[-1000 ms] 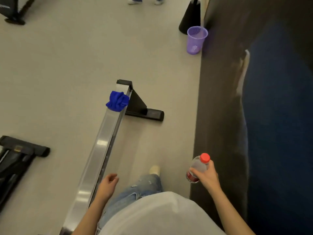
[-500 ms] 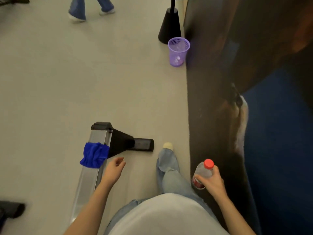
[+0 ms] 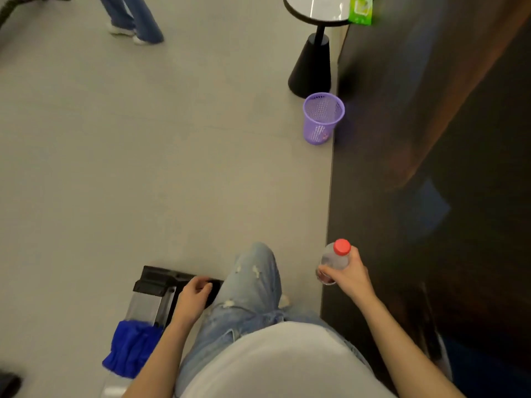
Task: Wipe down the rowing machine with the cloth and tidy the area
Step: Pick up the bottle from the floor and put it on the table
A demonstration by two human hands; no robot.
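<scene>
A red-capped bottle [image 3: 334,259] is gripped in the right hand [image 3: 349,275], the purple bin [image 3: 319,130] lying ahead at the floor's right edge, while the left hand [image 3: 192,297] is kept loosely curled and empty near the cloth [image 3: 132,349] draped over the rowing machine's rail [image 3: 143,308].

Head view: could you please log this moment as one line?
right hand: holds bottle | left hand: loosely curled, empty | cloth: draped over rail | bin: ahead by wall

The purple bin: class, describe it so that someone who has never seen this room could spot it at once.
Follow the dark wall on the right to the round table with a black cone base. The bin stands on the floor just in front of that base. It alone is purple, with mesh sides.
</scene>
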